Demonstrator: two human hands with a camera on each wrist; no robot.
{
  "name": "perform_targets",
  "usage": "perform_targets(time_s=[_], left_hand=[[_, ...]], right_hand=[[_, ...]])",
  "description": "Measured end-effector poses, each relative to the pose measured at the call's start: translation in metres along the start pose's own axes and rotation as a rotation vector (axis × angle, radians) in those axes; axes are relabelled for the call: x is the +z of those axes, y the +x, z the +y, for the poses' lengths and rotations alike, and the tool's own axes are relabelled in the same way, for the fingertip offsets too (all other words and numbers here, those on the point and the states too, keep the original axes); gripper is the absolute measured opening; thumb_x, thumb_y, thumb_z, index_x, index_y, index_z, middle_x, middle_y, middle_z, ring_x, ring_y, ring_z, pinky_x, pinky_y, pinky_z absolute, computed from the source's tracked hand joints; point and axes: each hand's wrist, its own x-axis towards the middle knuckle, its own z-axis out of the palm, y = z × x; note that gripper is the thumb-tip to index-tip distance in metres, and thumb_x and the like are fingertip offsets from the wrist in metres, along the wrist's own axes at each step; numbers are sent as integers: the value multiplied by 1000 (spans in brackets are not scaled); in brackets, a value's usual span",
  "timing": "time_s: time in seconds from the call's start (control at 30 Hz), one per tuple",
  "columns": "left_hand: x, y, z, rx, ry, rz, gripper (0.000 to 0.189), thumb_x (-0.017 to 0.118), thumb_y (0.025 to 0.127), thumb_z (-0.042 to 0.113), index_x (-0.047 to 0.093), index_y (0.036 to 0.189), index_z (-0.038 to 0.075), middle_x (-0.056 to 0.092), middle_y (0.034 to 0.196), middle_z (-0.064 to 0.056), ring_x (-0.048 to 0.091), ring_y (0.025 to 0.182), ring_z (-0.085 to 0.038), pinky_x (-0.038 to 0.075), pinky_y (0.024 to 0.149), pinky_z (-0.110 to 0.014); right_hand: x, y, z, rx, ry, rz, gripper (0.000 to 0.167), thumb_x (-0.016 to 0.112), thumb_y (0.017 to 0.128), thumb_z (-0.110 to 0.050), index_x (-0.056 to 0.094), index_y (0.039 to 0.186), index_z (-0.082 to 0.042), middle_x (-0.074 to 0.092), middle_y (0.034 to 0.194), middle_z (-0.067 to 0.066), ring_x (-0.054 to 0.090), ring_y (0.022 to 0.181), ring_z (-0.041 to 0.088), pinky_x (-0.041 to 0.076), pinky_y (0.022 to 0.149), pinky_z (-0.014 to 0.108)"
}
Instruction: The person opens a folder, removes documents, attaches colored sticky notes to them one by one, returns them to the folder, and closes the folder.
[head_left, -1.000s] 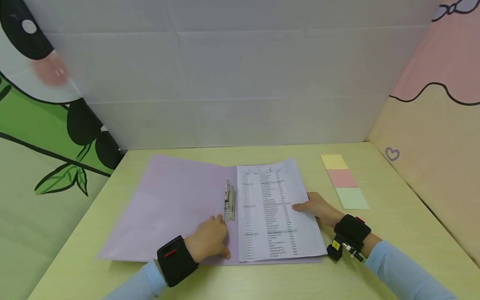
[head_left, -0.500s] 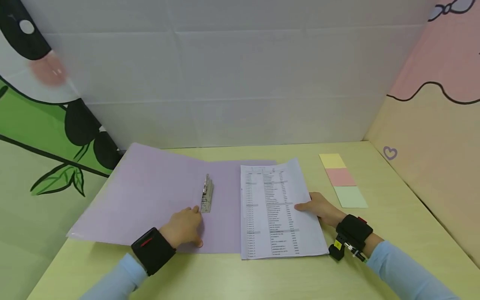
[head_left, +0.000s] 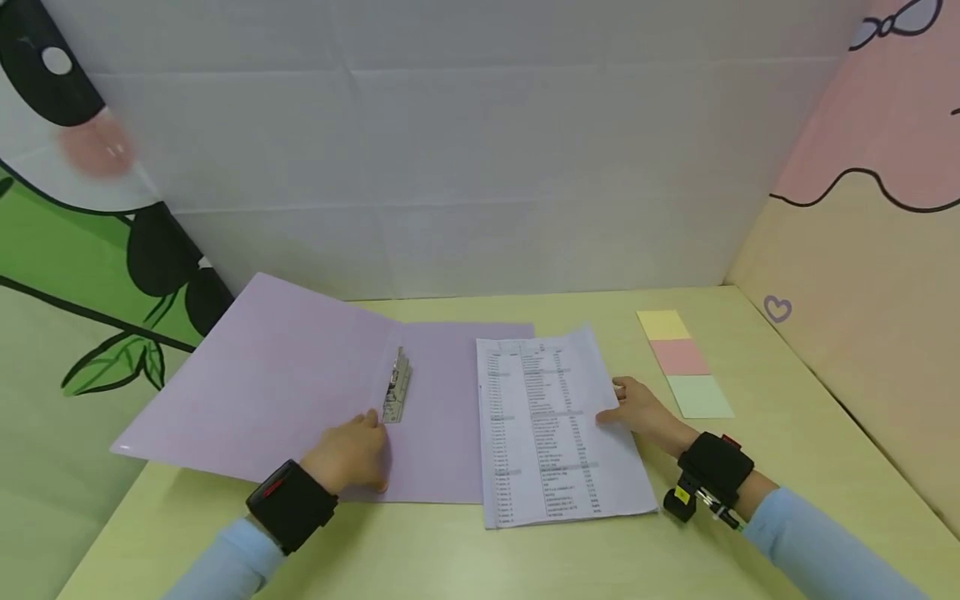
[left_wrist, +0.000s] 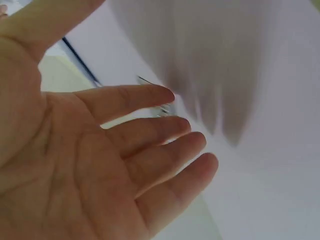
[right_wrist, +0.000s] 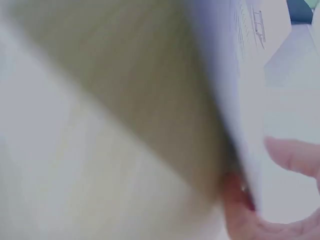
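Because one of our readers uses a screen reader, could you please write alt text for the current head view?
A person's right hand pinches the right edge of some printed sheets, which partly cover an open purple folder. Their left hand is beside the folder's metal clip, and yellow, pink and pale green paper lies farther right on the table.

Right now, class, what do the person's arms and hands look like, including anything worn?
The left hand and right hand are bare. The left sleeve and right sleeve are light blue. Black left wristband and right wristband show red marks; the right one carries a small black block with a yellow label.
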Motion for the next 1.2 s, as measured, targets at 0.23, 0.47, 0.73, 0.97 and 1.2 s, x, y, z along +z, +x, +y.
perform_targets(time_s=[0.23,0.47,0.73,0.97,1.2], left_hand=[[3,5,43,163,-35,58,77,79,68,30,48,123,-14,37,138,-28,37,129,-39,32,104,-46],[9,19,77,177,-51,8,77,77,72,30,44,130,-8,36,142,-22,40,129,-32,38,100,-43],[14,18,76,144,-89,1,79,78,69,26,43,133,-4,38,141,-22,43,125,-35,40,97,-46],[12,16,52,127,-109,5,72,79,68,19,48,129,-4,39,139,-23,46,122,-37,41,97,-46],[7,21,13,90,-130,-25,74,77,70,16,42,132,-6,33,142,-25,39,127,-38,36,100,-48]], right_hand=[[0,-20,-17,-285,-519,-6,79,79,66,-12,40,129,13,32,138,32,30,126,48,27,103,56],[20,-34,-18,-373,-739,-248,83,82,63,-20,44,133,1,28,146,21,23,135,41,20,109,53],[25,-38,-18,-316,-757,-250,84,83,61,-18,45,134,-4,27,148,14,25,136,35,22,109,50],[26,-40,-21,-334,-764,-250,82,83,62,-16,45,133,-2,29,147,16,27,135,36,24,108,50],[24,-41,-20,-361,-753,-239,81,83,61,-16,46,131,0,30,146,19,28,133,38,26,107,51]])
